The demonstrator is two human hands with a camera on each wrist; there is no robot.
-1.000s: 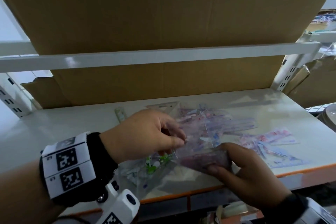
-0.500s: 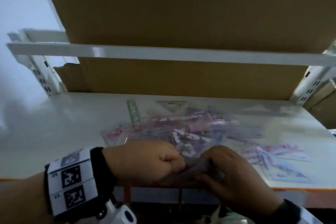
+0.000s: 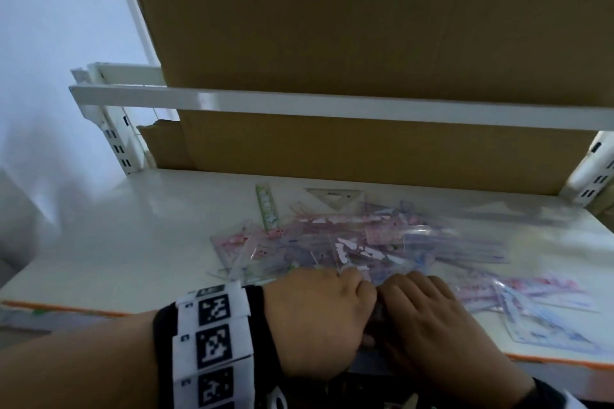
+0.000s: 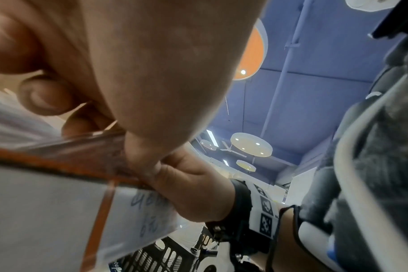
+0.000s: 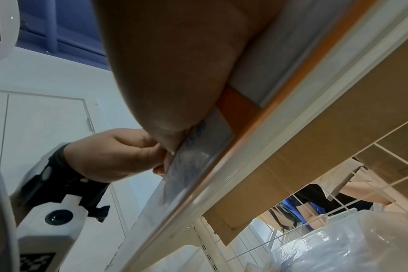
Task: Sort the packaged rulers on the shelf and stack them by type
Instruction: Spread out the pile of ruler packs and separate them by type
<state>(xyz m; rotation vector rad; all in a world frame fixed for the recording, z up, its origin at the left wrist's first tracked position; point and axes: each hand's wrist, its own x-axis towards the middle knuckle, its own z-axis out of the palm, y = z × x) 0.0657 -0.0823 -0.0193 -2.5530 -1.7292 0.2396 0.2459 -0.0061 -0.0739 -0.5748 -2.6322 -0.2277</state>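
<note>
At the shelf's front edge my left hand and right hand meet, knuckles up. Both grip one clear packaged ruler, mostly hidden between them. In the left wrist view the packet lies under my curled left fingers, with the right hand's thumb pinching beside it. A loose pile of packaged rulers, pink and blue, lies on the white shelf just beyond the hands. A green ruler and a clear triangle lie at the pile's far side.
A smaller group of packets lies at the front right. Cardboard lines the shelf's back, and a white shelf rail crosses above. The front lip carries an orange strip. The shelf's left half is bare.
Both hands came down and toward me to the front edge with the packet and closed up against each other. The view has swung left.
</note>
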